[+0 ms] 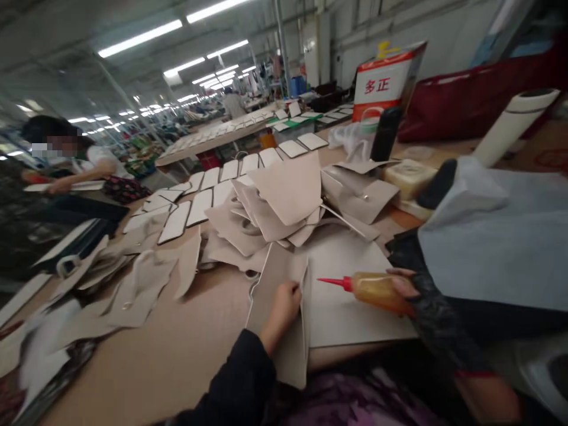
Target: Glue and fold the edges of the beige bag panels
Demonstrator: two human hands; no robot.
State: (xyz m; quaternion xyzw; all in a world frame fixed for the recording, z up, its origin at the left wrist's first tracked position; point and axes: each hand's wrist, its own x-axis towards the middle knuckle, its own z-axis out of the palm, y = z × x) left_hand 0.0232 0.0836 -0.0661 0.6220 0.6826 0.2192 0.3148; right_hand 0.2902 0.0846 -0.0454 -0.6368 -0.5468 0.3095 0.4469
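Note:
My left hand is closed on the edge of a beige leather-like panel, which lies folded or doubled in front of me. My right hand grips a squeeze bottle of amber liquid, its red pointed nozzle aimed left towards the panel. Under the bottle lies a pale flat board. Just beyond my left hand rises a loose pile of beige leather-like pieces, some with round holes or metal studs.
More beige pieces lie to the left. Rows of white dark-edged panels stretch behind the pile. At right are a white sheet, a white thermos, a black bottle and a maroon bag. Another person sits at far left.

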